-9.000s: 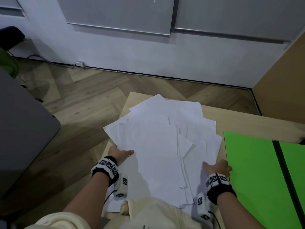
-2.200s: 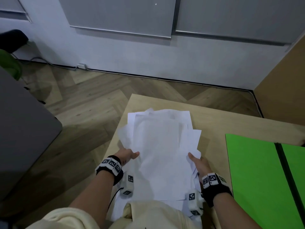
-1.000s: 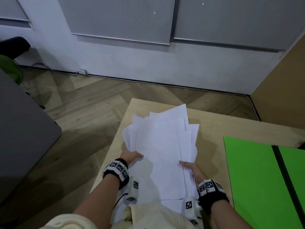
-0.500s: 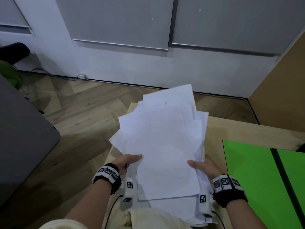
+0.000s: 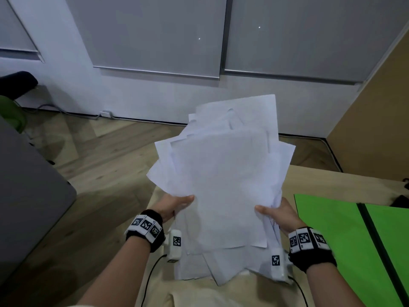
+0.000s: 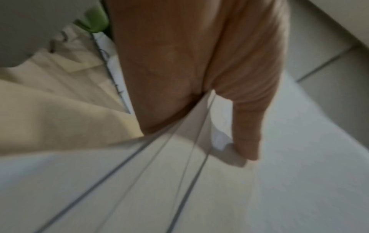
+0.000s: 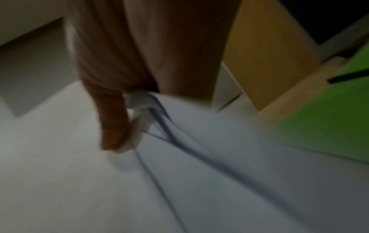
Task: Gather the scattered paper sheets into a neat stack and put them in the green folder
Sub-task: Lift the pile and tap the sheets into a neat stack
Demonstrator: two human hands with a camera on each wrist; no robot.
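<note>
A loose, uneven bundle of white paper sheets (image 5: 223,178) is raised off the wooden table (image 5: 321,185) and tilted up toward me. My left hand (image 5: 174,206) grips its left edge, thumb on top. My right hand (image 5: 278,214) grips the right edge the same way. In the left wrist view the thumb (image 6: 249,126) presses on the sheets (image 6: 199,197); the right wrist view shows the thumb (image 7: 113,123) on crumpled sheet edges (image 7: 139,110). The green folder (image 5: 345,247) lies open flat on the table to the right, also the green folder (image 7: 329,118).
The table's left edge drops to a wood floor (image 5: 99,156). A grey surface (image 5: 28,196) stands at the far left. A brown panel (image 5: 376,120) rises at the right, with a white wall (image 5: 155,89) behind. Cream clothing (image 5: 199,293) lies below the sheets.
The sheets went from spread on the table to bunched between both hands, then lifted and tilted upward. Over the last half second the bundle rose a little more.
</note>
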